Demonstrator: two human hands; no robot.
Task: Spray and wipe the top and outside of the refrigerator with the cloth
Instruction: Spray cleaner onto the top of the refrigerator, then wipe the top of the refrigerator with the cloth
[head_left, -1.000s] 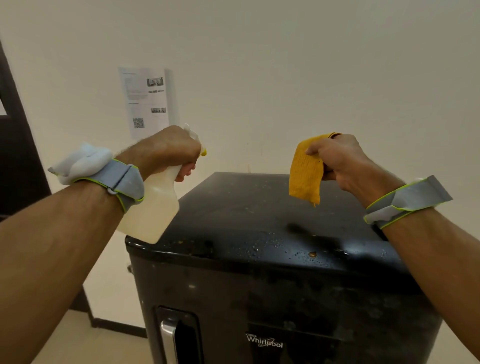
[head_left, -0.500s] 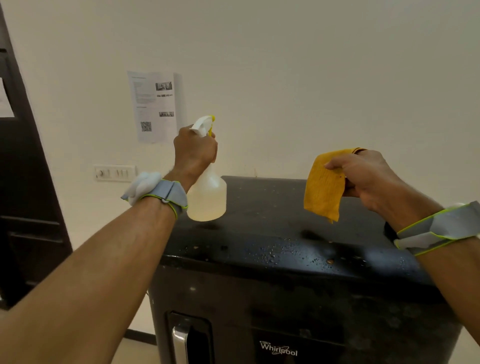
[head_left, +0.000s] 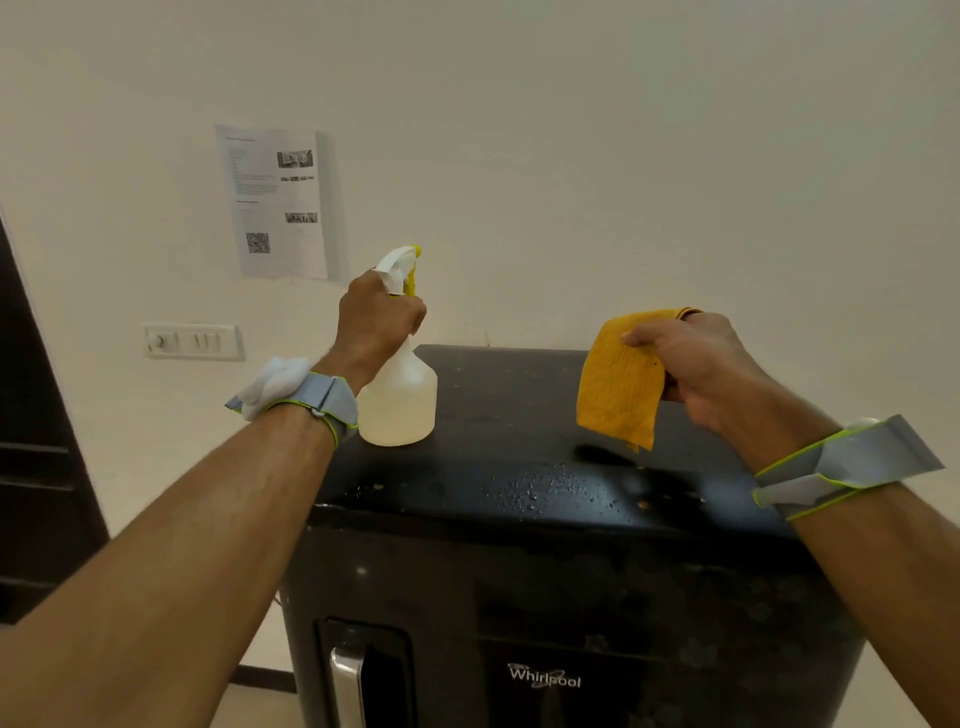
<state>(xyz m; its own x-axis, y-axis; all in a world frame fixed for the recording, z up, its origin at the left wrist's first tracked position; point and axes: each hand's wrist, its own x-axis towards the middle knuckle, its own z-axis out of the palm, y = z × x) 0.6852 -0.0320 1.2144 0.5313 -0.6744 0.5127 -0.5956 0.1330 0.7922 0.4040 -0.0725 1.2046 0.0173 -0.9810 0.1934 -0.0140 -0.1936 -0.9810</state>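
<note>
Gripping the spray bottle by its neck, the left hand stands it at the refrigerator top's nine o'clock edge (droplets at six), while the right hand pinches the yellow cloth above three o'clock.

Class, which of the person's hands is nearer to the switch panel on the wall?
Left. The left hand grips the spray bottle just right of the switch panel; the right hand is farther right.

Left hand grips spray bottle on refrigerator; right hand holds cloth.
</note>
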